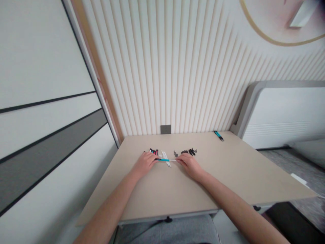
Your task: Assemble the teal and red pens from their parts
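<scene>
The left hand and the right hand lie low over the counter, with a thin teal-and-white rod stretched between them. The left grip is closed around the dark, teal end of the rod, and its fingers hide the tip of this end. The right grip is partly open, and its fingertips come to the thin white end. From this view I cannot tell if they really pinch it or only touch it.

The rod lies across some white plastic strips, and it is hard to see if it is touching them. Behind the left hand there is a small group of red and black parts, partly hidden by the fingers, so their exact shape is not clear. Behind the right hand lie small black pieces, too small to name, and a grey piece sits just beside them. A teal-and-black pen lies well apart, near the far edge of the counter. Above that edge, a wall socket is set in the ribbed wall panel.
</scene>
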The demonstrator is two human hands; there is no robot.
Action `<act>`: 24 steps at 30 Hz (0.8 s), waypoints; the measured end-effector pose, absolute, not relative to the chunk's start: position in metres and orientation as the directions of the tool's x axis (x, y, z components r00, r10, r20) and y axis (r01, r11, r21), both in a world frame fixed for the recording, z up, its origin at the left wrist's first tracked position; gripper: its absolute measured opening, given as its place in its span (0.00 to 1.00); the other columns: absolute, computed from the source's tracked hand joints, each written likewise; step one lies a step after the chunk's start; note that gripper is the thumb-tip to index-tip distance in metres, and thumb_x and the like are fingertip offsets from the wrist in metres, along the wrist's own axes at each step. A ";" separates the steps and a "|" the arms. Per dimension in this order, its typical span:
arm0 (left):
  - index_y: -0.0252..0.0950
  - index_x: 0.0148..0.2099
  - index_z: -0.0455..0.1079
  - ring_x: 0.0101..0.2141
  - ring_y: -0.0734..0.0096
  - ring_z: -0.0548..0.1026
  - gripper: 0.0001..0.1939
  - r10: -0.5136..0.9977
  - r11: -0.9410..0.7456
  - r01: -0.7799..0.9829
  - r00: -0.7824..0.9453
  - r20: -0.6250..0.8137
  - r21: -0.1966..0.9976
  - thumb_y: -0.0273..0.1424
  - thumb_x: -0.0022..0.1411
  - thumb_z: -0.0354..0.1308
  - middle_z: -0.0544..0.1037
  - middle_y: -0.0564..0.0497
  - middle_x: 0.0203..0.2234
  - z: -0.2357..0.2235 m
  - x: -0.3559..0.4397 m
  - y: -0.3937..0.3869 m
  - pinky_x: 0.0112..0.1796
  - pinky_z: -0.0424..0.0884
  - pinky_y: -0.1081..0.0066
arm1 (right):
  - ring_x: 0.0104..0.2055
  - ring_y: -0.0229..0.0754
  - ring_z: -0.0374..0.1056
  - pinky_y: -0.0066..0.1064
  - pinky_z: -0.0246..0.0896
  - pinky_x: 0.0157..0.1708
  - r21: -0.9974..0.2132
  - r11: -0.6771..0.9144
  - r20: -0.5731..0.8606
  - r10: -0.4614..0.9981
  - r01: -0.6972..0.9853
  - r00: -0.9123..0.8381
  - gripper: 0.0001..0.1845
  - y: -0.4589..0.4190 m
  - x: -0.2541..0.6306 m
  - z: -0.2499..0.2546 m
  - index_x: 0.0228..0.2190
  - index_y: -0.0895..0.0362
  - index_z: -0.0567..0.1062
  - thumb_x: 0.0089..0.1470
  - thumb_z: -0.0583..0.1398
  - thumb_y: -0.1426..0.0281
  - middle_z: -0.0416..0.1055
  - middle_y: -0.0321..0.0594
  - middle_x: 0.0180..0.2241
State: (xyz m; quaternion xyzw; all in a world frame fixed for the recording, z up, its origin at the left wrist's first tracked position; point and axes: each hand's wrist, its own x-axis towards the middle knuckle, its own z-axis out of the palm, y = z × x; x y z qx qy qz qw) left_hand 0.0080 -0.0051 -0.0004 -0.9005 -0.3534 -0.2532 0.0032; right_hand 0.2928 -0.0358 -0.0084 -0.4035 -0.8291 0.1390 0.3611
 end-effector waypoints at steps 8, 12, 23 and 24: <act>0.40 0.48 0.72 0.42 0.63 0.73 0.12 0.570 -0.811 0.558 0.685 0.455 0.177 0.34 0.69 0.50 0.78 0.48 0.39 0.003 0.010 -0.007 0.46 0.64 0.63 | 0.39 0.43 0.69 0.34 0.64 0.42 -0.507 0.679 0.556 0.728 0.531 -0.401 0.12 -0.040 0.282 -0.012 0.42 0.54 0.77 0.63 0.55 0.68 0.75 0.44 0.35; 0.39 0.49 0.72 0.42 0.62 0.73 0.13 0.573 -0.809 0.567 0.702 0.423 0.156 0.36 0.69 0.50 0.78 0.47 0.38 0.005 0.009 -0.008 0.45 0.64 0.62 | 0.38 0.43 0.69 0.33 0.64 0.40 -0.471 0.691 0.596 0.708 0.548 -0.380 0.12 -0.041 0.281 -0.013 0.41 0.54 0.78 0.63 0.55 0.69 0.75 0.43 0.34; 0.39 0.46 0.73 0.40 0.64 0.75 0.13 0.635 -0.771 0.541 0.627 0.451 0.335 0.37 0.68 0.51 0.79 0.47 0.37 0.004 0.009 -0.008 0.44 0.66 0.65 | 0.38 0.44 0.68 0.36 0.65 0.39 -0.398 0.729 0.668 0.647 0.557 -0.369 0.14 -0.043 0.275 -0.009 0.43 0.54 0.77 0.64 0.53 0.69 0.75 0.46 0.34; 0.39 0.45 0.74 0.39 0.64 0.75 0.13 0.646 -0.762 0.539 0.610 0.458 0.358 0.37 0.68 0.51 0.79 0.47 0.36 0.004 0.009 -0.008 0.44 0.66 0.65 | 0.38 0.44 0.68 0.36 0.65 0.39 -0.399 0.736 0.676 0.639 0.546 -0.368 0.14 -0.043 0.274 -0.008 0.43 0.54 0.77 0.64 0.53 0.69 0.75 0.45 0.34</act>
